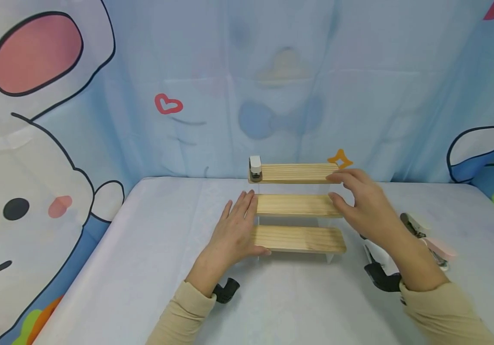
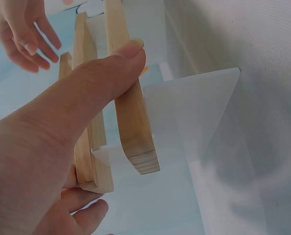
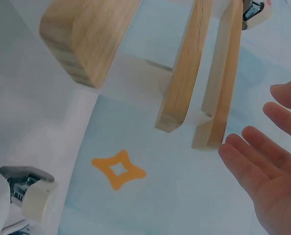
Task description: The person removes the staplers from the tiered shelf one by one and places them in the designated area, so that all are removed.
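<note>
A three-tier rack has pale wooden boards on translucent side supports. My left hand (image 1: 235,232) touches its left side, with straight fingers by the end of the middle board (image 1: 294,205) and the thumb (image 2: 121,66) resting across the lowest board (image 1: 298,238). My right hand (image 1: 365,206) is at the opposite side, thumb and fingers spread, fingertips close to the right end of the top board (image 1: 298,173). Nothing is held in it in the right wrist view. A small white-and-black stapler (image 1: 255,168) stands on the top board's left end.
Right of the rack, partly behind my right forearm, lie a cream-and-dark stapler (image 1: 415,224), a pink stapler (image 1: 441,249) and a white object (image 1: 380,254). A blue cartoon-printed curtain (image 1: 212,57) hangs behind the white-covered table (image 1: 165,230).
</note>
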`<state>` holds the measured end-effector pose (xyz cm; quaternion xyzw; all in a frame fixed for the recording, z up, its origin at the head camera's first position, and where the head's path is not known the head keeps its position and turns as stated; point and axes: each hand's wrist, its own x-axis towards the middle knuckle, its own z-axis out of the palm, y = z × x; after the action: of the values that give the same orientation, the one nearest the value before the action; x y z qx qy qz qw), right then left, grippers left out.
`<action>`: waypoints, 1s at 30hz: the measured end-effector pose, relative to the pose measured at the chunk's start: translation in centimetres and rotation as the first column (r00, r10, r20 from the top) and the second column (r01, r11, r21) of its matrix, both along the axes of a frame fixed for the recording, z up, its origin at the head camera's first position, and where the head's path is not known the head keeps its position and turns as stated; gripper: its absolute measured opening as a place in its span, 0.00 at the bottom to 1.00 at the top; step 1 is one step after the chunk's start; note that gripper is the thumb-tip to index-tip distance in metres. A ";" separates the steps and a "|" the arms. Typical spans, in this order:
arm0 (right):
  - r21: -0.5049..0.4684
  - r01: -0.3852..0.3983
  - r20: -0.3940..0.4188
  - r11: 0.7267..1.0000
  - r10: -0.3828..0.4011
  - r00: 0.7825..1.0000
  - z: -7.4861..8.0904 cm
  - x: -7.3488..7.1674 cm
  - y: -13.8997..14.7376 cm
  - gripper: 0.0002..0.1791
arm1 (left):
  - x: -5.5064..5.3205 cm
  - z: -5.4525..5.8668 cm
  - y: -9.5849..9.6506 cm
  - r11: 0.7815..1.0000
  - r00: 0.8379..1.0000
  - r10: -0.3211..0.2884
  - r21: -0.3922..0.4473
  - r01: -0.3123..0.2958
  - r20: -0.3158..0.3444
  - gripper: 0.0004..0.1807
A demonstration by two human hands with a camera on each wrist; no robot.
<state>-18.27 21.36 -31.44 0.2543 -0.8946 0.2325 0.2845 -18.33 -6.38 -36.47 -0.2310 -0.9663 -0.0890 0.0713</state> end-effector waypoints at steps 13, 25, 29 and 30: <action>-0.009 -0.079 0.035 0.997 0.079 0.996 0.6 -1.3 -2.4 0.18 | -0.1 -0.1 0.0 1.000 1.000 0.001 -0.006 -0.001 -0.014 0.71; -0.038 -0.109 0.078 0.993 0.112 0.991 0.7 -3.0 -4.6 0.16 | -0.2 -0.1 -0.1 1.000 1.000 0.001 -0.004 -0.001 -0.009 0.71; -0.038 -0.116 0.093 0.993 0.119 0.989 0.4 -3.6 -5.3 0.18 | -0.2 -0.1 -0.1 1.000 1.000 0.001 -0.009 -0.001 -0.010 0.71; -0.038 -0.117 0.099 0.992 0.120 0.988 0.4 -3.8 -5.5 0.19 | -0.2 -0.1 -0.1 1.000 1.000 0.002 -0.011 -0.002 -0.009 0.71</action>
<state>-22.09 15.89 -31.07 0.2903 -0.8873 0.2758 0.2287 -18.55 -6.44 -36.59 -0.2309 -0.9666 -0.0827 0.0746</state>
